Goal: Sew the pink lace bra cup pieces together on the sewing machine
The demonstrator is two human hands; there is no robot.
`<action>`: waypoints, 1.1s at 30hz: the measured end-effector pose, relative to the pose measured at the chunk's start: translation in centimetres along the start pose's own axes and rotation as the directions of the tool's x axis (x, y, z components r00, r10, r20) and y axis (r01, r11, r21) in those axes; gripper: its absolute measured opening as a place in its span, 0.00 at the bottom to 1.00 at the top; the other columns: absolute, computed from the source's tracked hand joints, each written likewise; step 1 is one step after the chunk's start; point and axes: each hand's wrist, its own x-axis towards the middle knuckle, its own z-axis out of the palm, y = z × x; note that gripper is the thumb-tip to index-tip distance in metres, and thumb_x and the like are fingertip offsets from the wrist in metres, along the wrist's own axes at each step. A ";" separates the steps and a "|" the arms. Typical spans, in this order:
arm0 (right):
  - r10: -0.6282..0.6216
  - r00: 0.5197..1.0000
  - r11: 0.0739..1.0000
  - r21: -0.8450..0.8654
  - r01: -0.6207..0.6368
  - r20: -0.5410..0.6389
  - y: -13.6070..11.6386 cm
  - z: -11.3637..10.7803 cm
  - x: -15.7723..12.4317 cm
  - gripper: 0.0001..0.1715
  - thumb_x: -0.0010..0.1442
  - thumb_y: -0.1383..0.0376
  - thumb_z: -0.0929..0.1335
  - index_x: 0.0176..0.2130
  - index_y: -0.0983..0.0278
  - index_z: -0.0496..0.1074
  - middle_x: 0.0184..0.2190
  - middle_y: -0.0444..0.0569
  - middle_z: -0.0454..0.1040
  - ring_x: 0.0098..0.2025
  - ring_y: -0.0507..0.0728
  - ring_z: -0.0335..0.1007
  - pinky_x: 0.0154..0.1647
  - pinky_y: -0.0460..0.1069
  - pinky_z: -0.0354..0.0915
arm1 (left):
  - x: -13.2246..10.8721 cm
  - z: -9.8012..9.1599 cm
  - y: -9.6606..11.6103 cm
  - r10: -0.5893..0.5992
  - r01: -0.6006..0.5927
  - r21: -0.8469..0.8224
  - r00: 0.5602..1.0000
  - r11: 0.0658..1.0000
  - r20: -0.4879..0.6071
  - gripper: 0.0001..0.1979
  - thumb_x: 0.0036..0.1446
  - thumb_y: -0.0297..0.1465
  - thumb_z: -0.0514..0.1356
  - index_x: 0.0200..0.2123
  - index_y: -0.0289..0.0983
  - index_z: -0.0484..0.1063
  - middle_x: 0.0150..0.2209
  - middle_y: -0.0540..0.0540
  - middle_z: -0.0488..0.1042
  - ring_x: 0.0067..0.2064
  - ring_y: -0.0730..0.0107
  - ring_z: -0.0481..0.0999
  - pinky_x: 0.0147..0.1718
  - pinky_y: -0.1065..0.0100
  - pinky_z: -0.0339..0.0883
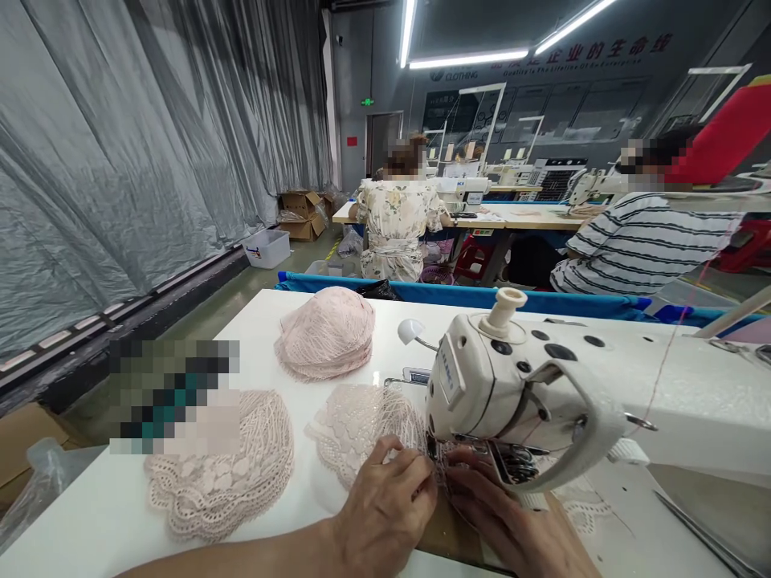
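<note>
A beige lace piece [355, 425] lies on the white table, its right end under the needle area of a white sewing machine [578, 401]. My left hand [391, 498] is closed, its curled fingers pinching the lace just left of the presser foot. To the right of the foot, my right hand [499, 502] has its fingers together on the lace edge, with the fingertips partly hidden by the machine head. Left of my left hand sits a stack of scalloped lace pieces [241, 474]. Farther back is a pile of pale pink lace-covered bra cups [328, 333].
A slim pointed metal tool [711, 534] lies at the right. Blue cloth [518, 299] borders the table's far edge. Beyond it, a person in a floral top [397, 217] and another in a striped shirt [638, 241] sit at sewing tables. A cardboard box [24, 457] stands left.
</note>
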 end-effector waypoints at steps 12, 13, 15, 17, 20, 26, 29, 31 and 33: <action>-0.011 1.000 0.999 0.034 0.011 -0.016 0.1 0.1 -0.2 0.13 0.64 0.63 0.61 0.45 0.60 0.71 0.42 0.53 0.76 0.42 0.59 0.74 0.37 0.53 0.72 | 0.3 -0.2 -0.1 -0.018 0.015 -0.067 0.999 0.998 -0.039 0.10 0.62 0.20 0.49 0.33 0.29 0.69 0.31 0.46 0.71 0.35 0.71 0.71 0.39 0.64 0.61; -0.012 1.000 0.999 0.035 0.013 -0.016 0.1 0.1 -0.2 0.13 0.64 0.63 0.61 0.45 0.61 0.71 0.42 0.53 0.76 0.42 0.59 0.74 0.37 0.53 0.72 | 0.3 -0.2 -0.1 -0.018 0.016 -0.068 0.999 0.998 -0.036 0.10 0.61 0.19 0.49 0.33 0.28 0.69 0.31 0.45 0.71 0.35 0.71 0.71 0.39 0.64 0.61; -0.012 1.000 0.999 0.032 0.013 -0.017 0.2 0.2 -0.2 0.13 0.64 0.63 0.61 0.45 0.61 0.71 0.42 0.54 0.76 0.42 0.60 0.74 0.37 0.54 0.71 | 0.3 -0.2 -0.1 -0.021 0.019 -0.071 0.999 0.997 -0.026 0.10 0.61 0.19 0.49 0.33 0.28 0.69 0.31 0.45 0.71 0.35 0.71 0.71 0.39 0.63 0.61; -0.013 1.000 1.000 0.028 0.013 -0.020 0.2 0.2 -0.2 0.14 0.64 0.64 0.60 0.44 0.62 0.71 0.42 0.55 0.76 0.42 0.61 0.74 0.36 0.55 0.71 | 0.2 -0.2 -0.1 -0.024 0.023 -0.073 1.000 0.997 -0.014 0.10 0.62 0.19 0.48 0.34 0.28 0.69 0.32 0.45 0.71 0.35 0.71 0.71 0.40 0.63 0.61; -0.006 1.000 1.000 0.022 0.007 -0.022 0.1 0.3 -0.2 0.14 0.64 0.63 0.60 0.43 0.62 0.72 0.41 0.56 0.76 0.41 0.61 0.74 0.35 0.55 0.71 | 0.1 0.0 -0.1 -0.029 0.029 -0.064 1.000 0.998 0.004 0.11 0.63 0.20 0.48 0.34 0.29 0.69 0.32 0.45 0.71 0.36 0.71 0.71 0.40 0.63 0.61; 0.013 1.000 1.000 0.015 -0.012 -0.023 -0.2 0.0 0.0 0.14 0.65 0.62 0.60 0.44 0.60 0.72 0.41 0.53 0.76 0.41 0.60 0.74 0.36 0.53 0.71 | 0.1 -0.1 -0.1 -0.028 0.028 -0.057 1.000 0.998 0.004 0.11 0.63 0.20 0.48 0.34 0.29 0.69 0.32 0.46 0.70 0.36 0.72 0.70 0.40 0.64 0.61; 0.026 0.999 1.000 0.009 -0.026 -0.018 -0.2 -0.1 0.0 0.14 0.64 0.61 0.60 0.44 0.59 0.72 0.41 0.53 0.76 0.41 0.59 0.74 0.36 0.53 0.71 | 0.1 -0.2 -0.1 -0.023 0.023 -0.058 1.000 0.998 0.008 0.11 0.63 0.20 0.47 0.34 0.29 0.69 0.32 0.45 0.70 0.36 0.71 0.70 0.41 0.64 0.61; 0.029 0.999 1.000 0.007 -0.029 -0.019 -0.2 0.0 0.0 0.14 0.64 0.61 0.60 0.44 0.59 0.72 0.41 0.53 0.77 0.41 0.59 0.74 0.36 0.53 0.71 | 0.0 -0.2 -0.1 -0.017 0.018 -0.050 1.000 0.999 0.022 0.10 0.62 0.20 0.48 0.35 0.29 0.69 0.32 0.45 0.70 0.37 0.71 0.70 0.42 0.63 0.61; 0.028 0.999 1.000 0.004 -0.028 -0.027 -0.1 0.1 -0.1 0.14 0.64 0.62 0.60 0.44 0.60 0.72 0.41 0.53 0.77 0.41 0.59 0.74 0.36 0.53 0.71 | 0.0 -0.1 -0.2 -0.019 0.020 -0.042 0.999 0.999 0.042 0.10 0.62 0.20 0.48 0.35 0.29 0.69 0.33 0.46 0.70 0.37 0.71 0.70 0.42 0.63 0.61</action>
